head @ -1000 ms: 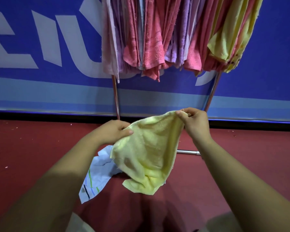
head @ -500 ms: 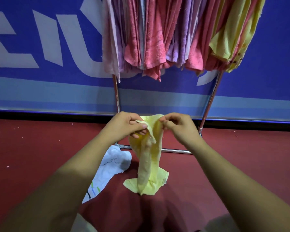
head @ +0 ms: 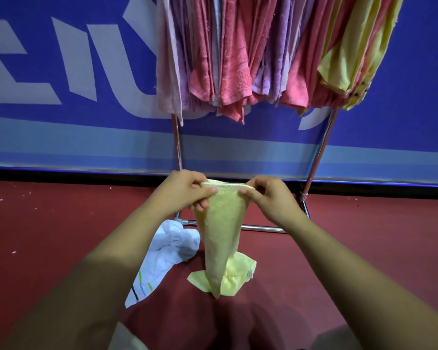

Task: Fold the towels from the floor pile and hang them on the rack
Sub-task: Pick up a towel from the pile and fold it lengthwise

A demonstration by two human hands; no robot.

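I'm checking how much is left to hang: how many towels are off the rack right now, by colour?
yellow towel, pinched by the left hand and right hand: 1
white towel, lying on the floor: 1
Total: 2

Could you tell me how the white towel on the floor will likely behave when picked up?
Probably floppy: the white towel lies crumpled in soft folds. Likely light: the similar yellow towel hangs limp, pinched by the left hand and right hand. Its nap looks grippy, not slippery.
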